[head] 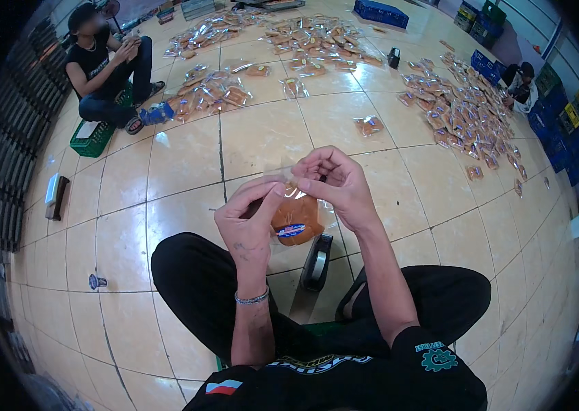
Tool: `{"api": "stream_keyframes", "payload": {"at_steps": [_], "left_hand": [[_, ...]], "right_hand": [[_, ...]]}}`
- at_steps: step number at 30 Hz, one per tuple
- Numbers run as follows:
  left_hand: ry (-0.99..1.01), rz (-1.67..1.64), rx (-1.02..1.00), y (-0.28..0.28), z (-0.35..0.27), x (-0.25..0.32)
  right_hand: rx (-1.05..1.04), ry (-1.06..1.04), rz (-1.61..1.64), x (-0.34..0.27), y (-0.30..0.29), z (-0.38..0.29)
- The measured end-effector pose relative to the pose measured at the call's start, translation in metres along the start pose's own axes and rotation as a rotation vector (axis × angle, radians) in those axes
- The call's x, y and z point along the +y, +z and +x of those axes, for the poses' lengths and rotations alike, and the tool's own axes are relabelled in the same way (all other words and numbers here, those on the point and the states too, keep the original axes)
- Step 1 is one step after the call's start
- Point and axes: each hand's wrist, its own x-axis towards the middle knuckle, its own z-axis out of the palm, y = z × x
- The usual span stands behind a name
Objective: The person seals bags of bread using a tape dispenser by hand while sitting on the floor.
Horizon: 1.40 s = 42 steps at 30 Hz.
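Note:
A brown bread bun in a clear plastic bag hangs in front of me, a blue printed label on its lower part. My left hand pinches the bag's upper left edge between thumb and fingers. From the other side my right hand pinches the top edge at the right, its fingers curled. Both thumbs are close together above the bun. Below the bag, between my legs, a black tape dispenser with a roll of tape stands apart from both hands.
Bagged buns lie in heaps at the far left, far middle and right. One bagged bun lies alone ahead. A person sits on a green crate; another person sits beside blue crates. A plastic cup lies left.

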Motion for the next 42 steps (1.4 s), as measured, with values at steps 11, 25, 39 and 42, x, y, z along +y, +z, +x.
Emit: {"api": "stream_keyframes", "payload": {"at_steps": [11, 25, 39, 42], "left_hand": [[0.061, 0.049, -0.014, 0.002, -0.006, -0.009], [0.233, 0.506, 0.010, 0.015, -0.009, -0.008], [-0.198, 0.054, -0.104, -0.001, 0.002, -0.018], [-0.120, 0.038, -0.141, 0.000, -0.001, -0.015]], "right_hand": [[0.075, -0.141, -0.187, 0.005, 0.000, 0.002], [0.037, -0.339, -0.834, -0.013, -0.005, -0.003], [-0.055, 0.150, -0.641, -0.022, -0.020, -0.006], [0.049, 0.186, -0.498, -0.018, -0.019, -0.007]]}}
